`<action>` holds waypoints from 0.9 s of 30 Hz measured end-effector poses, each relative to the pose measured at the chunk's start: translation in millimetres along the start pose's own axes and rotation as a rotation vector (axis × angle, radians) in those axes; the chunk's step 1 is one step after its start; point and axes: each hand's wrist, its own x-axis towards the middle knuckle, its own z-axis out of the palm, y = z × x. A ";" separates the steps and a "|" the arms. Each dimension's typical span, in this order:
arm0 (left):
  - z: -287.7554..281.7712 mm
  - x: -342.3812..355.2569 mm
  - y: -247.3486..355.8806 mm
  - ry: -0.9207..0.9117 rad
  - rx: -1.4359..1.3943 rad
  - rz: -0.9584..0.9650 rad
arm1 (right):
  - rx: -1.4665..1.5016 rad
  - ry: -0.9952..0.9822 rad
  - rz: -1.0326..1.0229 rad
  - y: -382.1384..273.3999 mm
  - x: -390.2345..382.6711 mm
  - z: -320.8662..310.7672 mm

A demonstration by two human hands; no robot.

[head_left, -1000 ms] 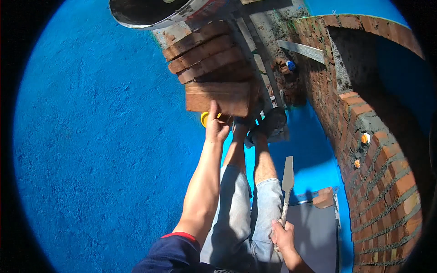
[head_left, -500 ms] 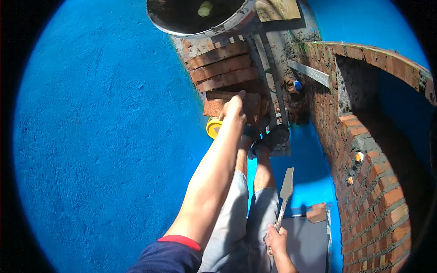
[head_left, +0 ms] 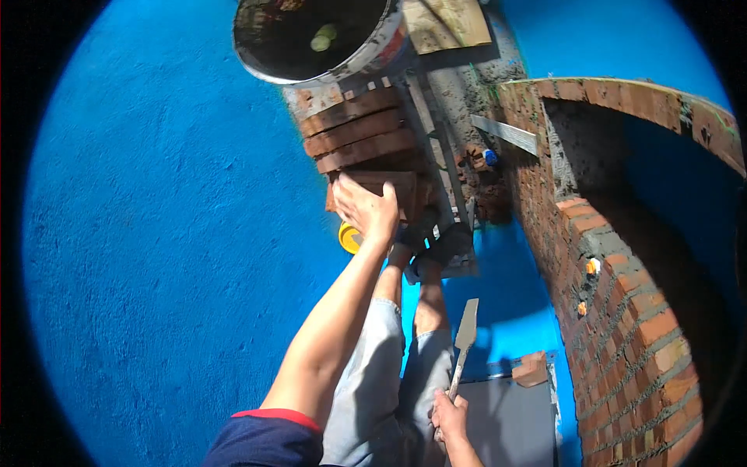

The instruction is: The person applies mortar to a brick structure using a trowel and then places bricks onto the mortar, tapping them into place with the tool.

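My left hand (head_left: 363, 206) reaches over a loose red brick (head_left: 401, 183) at the front of the stacked bricks (head_left: 358, 152), its fingers extended and touching or just above it. Just below is a yellow round container (head_left: 348, 240), partly hidden by the hand and arm. My right hand (head_left: 450, 416) is closed on the handle of a long flat-bladed trowel (head_left: 467, 327), held upright beside my legs.
A wide bucket (head_left: 381, 58) with dark contents stands beyond the bricks, beside a tan board (head_left: 451, 23). Along the right runs a mortared brick wall (head_left: 646, 381) with an arched opening and a jutting strip (head_left: 506, 134). A grey panel (head_left: 498, 420) lies beside my right hand.
My left hand first gripped the brick from below, then moved onto its top; now its fingers are stretched out over it. The brick sits back against the stack. My right hand still holds the trowel.
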 end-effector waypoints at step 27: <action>-166.7 79.1 11.7 -0.420 -0.234 1.019 | 0.056 0.066 -0.110 -2.1 -1.2 -5.9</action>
